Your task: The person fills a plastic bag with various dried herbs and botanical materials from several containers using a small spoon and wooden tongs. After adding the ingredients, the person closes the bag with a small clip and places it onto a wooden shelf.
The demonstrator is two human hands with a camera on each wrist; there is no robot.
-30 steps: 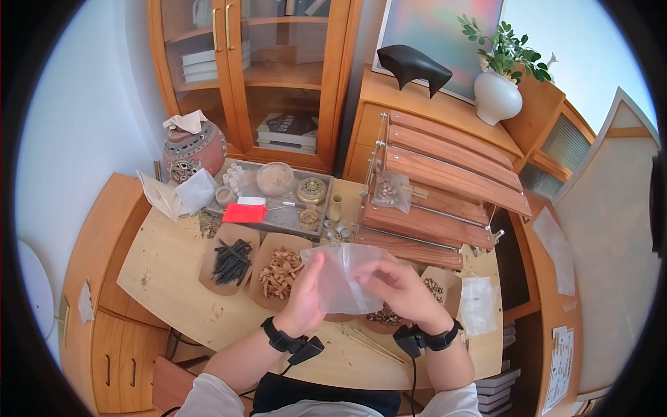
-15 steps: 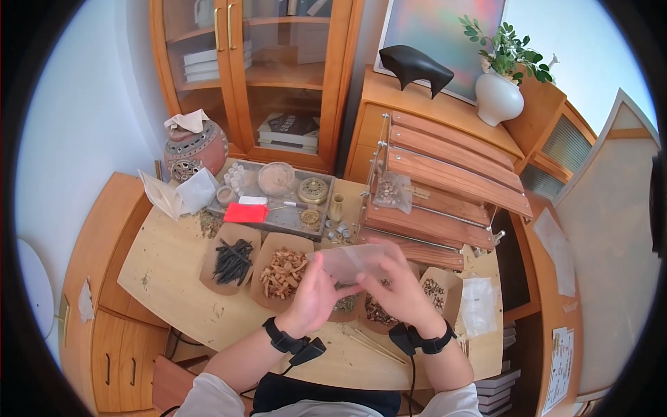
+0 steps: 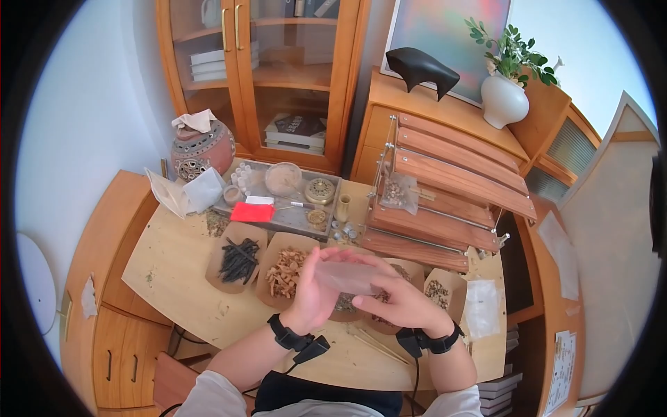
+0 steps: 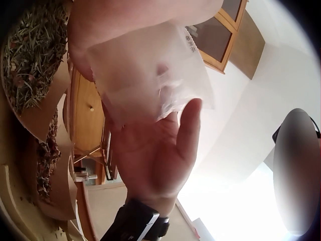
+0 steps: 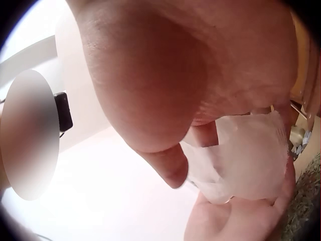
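Far left of desk: I am seeing a crumpled sheet of white paper (image 3: pixel 186 193) lying beside a round red-brown clay pot (image 3: pixel 203 148).
Grey tray: a flat grey tray (image 3: pixel 280 221) is sitting at the back of the pale wooden tabletop (image 3: pixel 174 278), carrying a red card (image 3: pixel 252 213) and a round brass lidded burner (image 3: pixel 319 190).
Paper boats: a kraft paper boat of black sticks (image 3: pixel 238 260) is lying left of a kraft paper boat of tan bark chips (image 3: pixel 283 272); both are resting just left of my hands.
Left hand: my left hand (image 3: pixel 313 290) is rising from the wrist strap with the palm turned inward and the fingers reaching up along the near-left side of the bag. In the left wrist view its thumb and fingers are pinching the bag's upper edge.
Bag: the small clear plastic zip bag (image 3: pixel 345 276) is being held between both hands, above the boats of dried herbs and off the table, its long side lying roughly level.
Right hand: my right hand (image 3: pixel 399 300) is coming in from the right with the fingers laid over the bag's far side; in the right wrist view the thumb and fingers are closing on the plastic (image 5: pixel 241 160).
Right side: a kraft paper boat of mixed seeds (image 3: pixel 439 292) is resting beside a slatted reddish wooden rack (image 3: pixel 445 194).
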